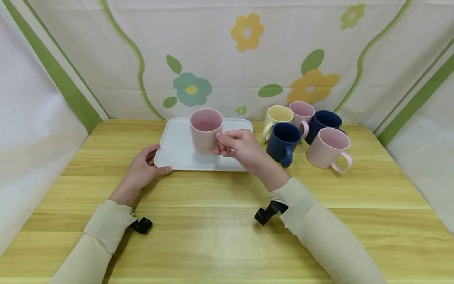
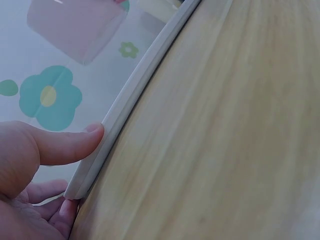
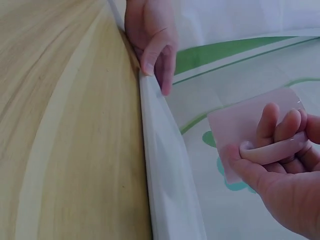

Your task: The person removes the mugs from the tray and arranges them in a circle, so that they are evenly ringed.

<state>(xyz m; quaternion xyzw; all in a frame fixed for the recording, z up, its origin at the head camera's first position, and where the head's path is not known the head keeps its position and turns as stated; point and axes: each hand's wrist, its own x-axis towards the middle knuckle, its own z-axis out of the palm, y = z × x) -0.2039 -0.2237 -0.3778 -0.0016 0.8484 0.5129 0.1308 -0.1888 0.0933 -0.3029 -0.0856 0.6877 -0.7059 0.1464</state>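
My right hand point(image 1: 239, 148) grips the handle of a pink mug point(image 1: 205, 130), which is upright above the white tray point(image 1: 173, 157). In the right wrist view, fingers curl through the pink handle point(image 3: 275, 151) and the thumb lies along it. My left hand point(image 1: 142, 167) holds the tray's near left corner. In the left wrist view, its thumb rests on the tray's rim point(image 2: 135, 87) and its other fingers are around the corner, partly hidden.
Right of the tray stand several mugs: a cream mug point(image 1: 278, 115), a navy mug point(image 1: 281, 140) in front, a pink mug point(image 1: 300, 112) behind, another navy mug point(image 1: 320, 126) and a nearer pink mug point(image 1: 324, 152). A flowered curtain point(image 1: 220, 51) hangs behind the wooden table point(image 1: 213, 236).
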